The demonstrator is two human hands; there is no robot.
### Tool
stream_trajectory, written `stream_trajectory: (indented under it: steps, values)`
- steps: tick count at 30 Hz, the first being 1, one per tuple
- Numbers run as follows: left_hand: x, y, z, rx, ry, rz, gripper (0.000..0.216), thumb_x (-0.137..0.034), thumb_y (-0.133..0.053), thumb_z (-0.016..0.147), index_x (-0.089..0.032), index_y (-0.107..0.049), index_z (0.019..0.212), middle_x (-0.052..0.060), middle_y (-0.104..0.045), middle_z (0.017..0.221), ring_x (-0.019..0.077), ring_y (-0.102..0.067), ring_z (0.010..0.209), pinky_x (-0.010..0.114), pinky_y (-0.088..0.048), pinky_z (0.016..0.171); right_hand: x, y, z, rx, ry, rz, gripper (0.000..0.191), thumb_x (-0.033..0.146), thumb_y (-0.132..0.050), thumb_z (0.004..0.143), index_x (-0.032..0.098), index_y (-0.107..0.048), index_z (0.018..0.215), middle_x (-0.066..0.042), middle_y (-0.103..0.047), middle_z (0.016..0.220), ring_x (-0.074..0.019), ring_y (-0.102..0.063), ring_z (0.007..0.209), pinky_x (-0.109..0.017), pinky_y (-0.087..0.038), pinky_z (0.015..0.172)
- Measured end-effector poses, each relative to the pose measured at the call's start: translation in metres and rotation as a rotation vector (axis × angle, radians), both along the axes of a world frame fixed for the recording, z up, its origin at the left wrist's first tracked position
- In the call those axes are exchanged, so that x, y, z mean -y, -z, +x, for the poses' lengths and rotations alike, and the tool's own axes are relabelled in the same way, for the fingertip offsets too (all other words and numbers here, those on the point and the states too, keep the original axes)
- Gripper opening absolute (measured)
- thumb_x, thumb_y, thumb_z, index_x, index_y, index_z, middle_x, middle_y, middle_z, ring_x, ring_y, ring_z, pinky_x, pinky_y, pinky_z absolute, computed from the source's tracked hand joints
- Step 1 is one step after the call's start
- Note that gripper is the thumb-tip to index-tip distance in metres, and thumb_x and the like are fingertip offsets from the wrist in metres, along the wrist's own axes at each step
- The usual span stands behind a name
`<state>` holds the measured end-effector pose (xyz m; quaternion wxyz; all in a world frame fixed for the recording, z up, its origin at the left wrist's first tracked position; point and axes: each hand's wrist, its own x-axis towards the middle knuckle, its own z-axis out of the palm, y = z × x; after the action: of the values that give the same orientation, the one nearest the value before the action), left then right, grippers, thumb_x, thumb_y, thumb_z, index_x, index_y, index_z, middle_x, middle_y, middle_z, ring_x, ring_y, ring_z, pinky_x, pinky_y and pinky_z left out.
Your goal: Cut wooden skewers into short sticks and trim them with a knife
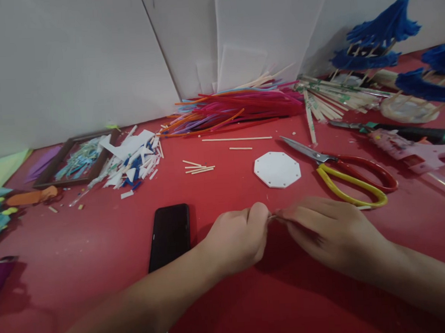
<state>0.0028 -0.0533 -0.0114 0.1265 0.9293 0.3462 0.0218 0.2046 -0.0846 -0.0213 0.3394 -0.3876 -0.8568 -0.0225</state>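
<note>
My left hand (pixel 239 234) is closed in a fist near the middle of the red table, thumb on top. From it a thin, pale wooden stick (pixel 272 217) pokes out a little way. The fingertips of my right hand (pixel 322 228) pinch together at the other end of this stick and look slightly blurred. Most of the stick is hidden inside the hands. Just beyond them lies a white octagonal board (pixel 277 169) with small holes near its corners. Short wooden sticks (pixel 200 167) lie farther left, and a longer stick (pixel 237 139) is behind them.
Scissors (pixel 325 156) with red and yellow handles lie right of the board. A black phone (pixel 170 235) is beside my left forearm. Paper scraps (pixel 139 159), pipe cleaners (pixel 237 107), wrapped chopsticks (pixel 327 97), a pink glue gun (pixel 410 150) and a blue-roofed model (pixel 383 26) stand around.
</note>
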Motion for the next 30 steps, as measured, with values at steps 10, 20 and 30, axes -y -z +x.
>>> stream_trajectory:
  steps: [10,20,30]
  values:
    - [-0.0006,-0.0039,0.0012,-0.015,-0.019,-0.029,0.010,-0.015,-0.038,0.092,-0.019,-0.046,0.093,0.009,-0.072,0.080,0.0248,-0.072,0.066,0.033,-0.054,0.054,0.0000,-0.0011,-0.0018,0.000,0.006,0.020,0.021,0.013,-0.044,0.097,0.020,-0.063,0.090,-0.005,-0.071,0.072,-0.0155,-0.065,0.060,-0.027,-0.052,0.057]
    - [-0.0010,-0.0055,0.0027,-0.024,-0.027,-0.046,0.008,-0.013,-0.040,0.091,-0.018,-0.047,0.093,0.010,-0.072,0.081,0.0267,-0.074,0.069,0.035,-0.056,0.056,0.0005,-0.0014,-0.0032,-0.001,0.021,0.018,0.021,0.012,-0.045,0.097,0.020,-0.062,0.089,-0.004,-0.070,0.071,-0.0152,-0.065,0.061,-0.027,-0.052,0.058]
    - [-0.0017,-0.0053,0.0025,-0.007,-0.046,-0.021,0.011,-0.014,-0.037,0.091,-0.019,-0.046,0.092,0.009,-0.072,0.080,0.0246,-0.072,0.065,0.033,-0.054,0.054,-0.0009,0.0001,-0.0037,0.007,0.030,-0.005,0.022,0.012,-0.046,0.095,0.017,-0.063,0.083,-0.003,-0.067,0.066,-0.0146,-0.062,0.057,-0.026,-0.048,0.054]
